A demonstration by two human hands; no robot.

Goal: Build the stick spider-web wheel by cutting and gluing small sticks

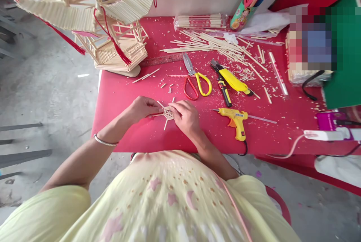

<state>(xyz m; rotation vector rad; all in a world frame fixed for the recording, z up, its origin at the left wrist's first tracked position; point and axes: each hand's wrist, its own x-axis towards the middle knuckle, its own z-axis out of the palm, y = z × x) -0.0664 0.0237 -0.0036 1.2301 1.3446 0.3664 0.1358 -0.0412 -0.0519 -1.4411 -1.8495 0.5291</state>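
A small web-shaped frame of thin wooden sticks (168, 113), with spokes poking outward, lies low over the red table between my hands. My left hand (143, 107) pinches at its left side, fingertips closed by a spoke. From the right, my right hand (186, 117) has thumb and fingers closed on its upper right part, hiding some of the sticks. Just right of my right hand rests a yellow glue gun (236, 119) with a clear glue stick in its back. Scissors (194, 78) with one red and one yellow handle lie beyond my hands.
A stick-built pagoda model (118, 54) with red tassels stands at the back left. Loose wooden sticks (208, 42) and scraps cover the table's back. A yellow utility knife (232, 78) and pliers (225, 91) lie beyond the glue gun. A white power strip (324, 135) sits at right.
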